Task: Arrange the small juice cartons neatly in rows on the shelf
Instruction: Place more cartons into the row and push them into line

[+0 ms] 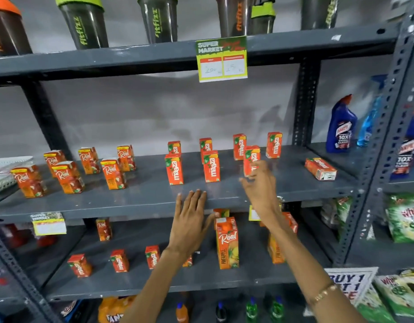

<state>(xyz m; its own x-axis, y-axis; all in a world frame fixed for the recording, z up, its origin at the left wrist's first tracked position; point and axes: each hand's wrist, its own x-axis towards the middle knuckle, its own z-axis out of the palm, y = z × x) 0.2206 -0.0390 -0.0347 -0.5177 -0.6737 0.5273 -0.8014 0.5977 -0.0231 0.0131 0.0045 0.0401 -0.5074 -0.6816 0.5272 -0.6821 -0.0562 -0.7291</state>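
Observation:
Small orange Maaza cartons point(174, 169) stand upright in two rows on the grey middle shelf point(143, 197). One Maaza carton point(320, 168) lies on its side at the shelf's right end. Several Real cartons point(113, 174) stand loosely on the left. My right hand point(259, 185) is blurred, fingers spread, right in front of the front-row Maaza carton point(250, 157); whether it touches the carton I cannot tell. My left hand point(190, 220) lies flat and empty against the shelf's front edge.
Shaker bottles point(84, 22) line the top shelf, with a price tag point(221, 58) hanging from its edge. Below stand tall Real pineapple cartons point(227, 243) and more Maaza cartons point(119, 261). Cleaner bottles point(340, 124) stand to the right, a white basket point(3, 173) to the left.

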